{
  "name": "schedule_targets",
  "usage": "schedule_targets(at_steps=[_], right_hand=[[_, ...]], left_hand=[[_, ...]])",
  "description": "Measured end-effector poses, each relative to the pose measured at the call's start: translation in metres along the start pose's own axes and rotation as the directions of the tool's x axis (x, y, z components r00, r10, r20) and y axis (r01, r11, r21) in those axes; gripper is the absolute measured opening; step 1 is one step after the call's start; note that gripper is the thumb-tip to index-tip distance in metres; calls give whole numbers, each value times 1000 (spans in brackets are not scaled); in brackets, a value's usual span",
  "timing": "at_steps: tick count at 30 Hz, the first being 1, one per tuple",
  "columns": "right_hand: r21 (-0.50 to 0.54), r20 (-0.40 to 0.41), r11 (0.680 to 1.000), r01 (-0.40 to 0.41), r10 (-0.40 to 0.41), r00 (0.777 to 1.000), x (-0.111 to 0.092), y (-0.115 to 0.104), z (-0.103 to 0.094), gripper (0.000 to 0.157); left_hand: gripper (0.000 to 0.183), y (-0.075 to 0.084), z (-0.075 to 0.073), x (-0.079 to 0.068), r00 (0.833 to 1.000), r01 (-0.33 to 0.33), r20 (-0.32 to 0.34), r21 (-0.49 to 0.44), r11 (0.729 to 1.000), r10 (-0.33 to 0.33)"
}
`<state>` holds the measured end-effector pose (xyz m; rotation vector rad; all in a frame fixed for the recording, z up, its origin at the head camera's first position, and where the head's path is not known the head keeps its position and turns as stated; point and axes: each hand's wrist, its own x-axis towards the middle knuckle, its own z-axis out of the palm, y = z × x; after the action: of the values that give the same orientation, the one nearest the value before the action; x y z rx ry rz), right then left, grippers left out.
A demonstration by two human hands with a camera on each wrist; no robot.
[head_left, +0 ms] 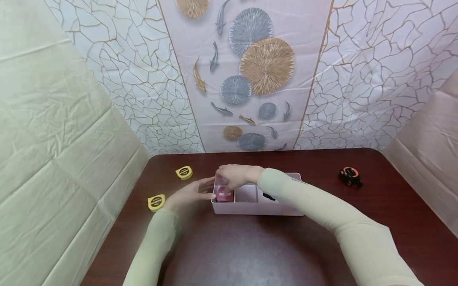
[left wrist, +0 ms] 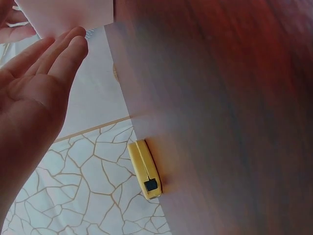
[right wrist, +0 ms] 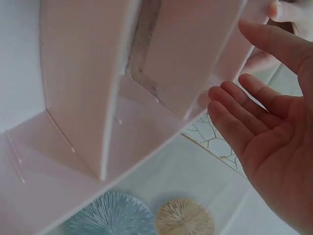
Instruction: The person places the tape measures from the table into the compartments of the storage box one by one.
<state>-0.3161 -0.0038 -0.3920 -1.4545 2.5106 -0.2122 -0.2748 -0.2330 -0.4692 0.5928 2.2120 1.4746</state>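
Observation:
A pale pink divided box (head_left: 257, 209) stands on the table. In its leftmost compartment lies a dark pink, rounded item (head_left: 224, 195) with a light label, its kind unclear. My right hand (head_left: 237, 174) reaches over that compartment with its fingertips near the item. In the right wrist view the fingers (right wrist: 234, 115) look relaxed, and nothing shows between them. Against the box's left end rests my left hand (head_left: 187, 194), thumb by the front corner. The left wrist view shows its fingers (left wrist: 63, 61) nearly straight along the box wall (left wrist: 78, 12).
Two yellow tape measures lie left of the box, one farther back (head_left: 184, 172) and one (head_left: 156, 202) beside the left wrist. A black and orange tape measure (head_left: 350, 176) sits at the right. Patterned cloth (head_left: 234, 115) hangs behind the table (head_left: 243, 250).

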Motion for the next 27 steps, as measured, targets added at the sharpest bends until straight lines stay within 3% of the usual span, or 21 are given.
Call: schedule_targets(at_steps=[4, 11, 18, 27], right_hand=[[-35, 11, 999, -27, 28, 1000, -1, 1, -9, 53], [-77, -26, 997, -14, 12, 1000, -2, 2, -25, 46], [-96, -28, 995, -18, 15, 999, -5, -2, -39, 52], [-114, -97, 993, -20, 9, 995, 2, -7, -64, 54]], left_hand=[[72, -1, -1, 1, 1000, 10, 9, 0, 1000, -10], [72, -1, -1, -1, 999, 34, -2, -3, 999, -34], [72, -4, -1, 0, 999, 38, 6, -11, 999, -38], [73, 1, 1, 0, 998, 57, -17, 3, 998, -57]])
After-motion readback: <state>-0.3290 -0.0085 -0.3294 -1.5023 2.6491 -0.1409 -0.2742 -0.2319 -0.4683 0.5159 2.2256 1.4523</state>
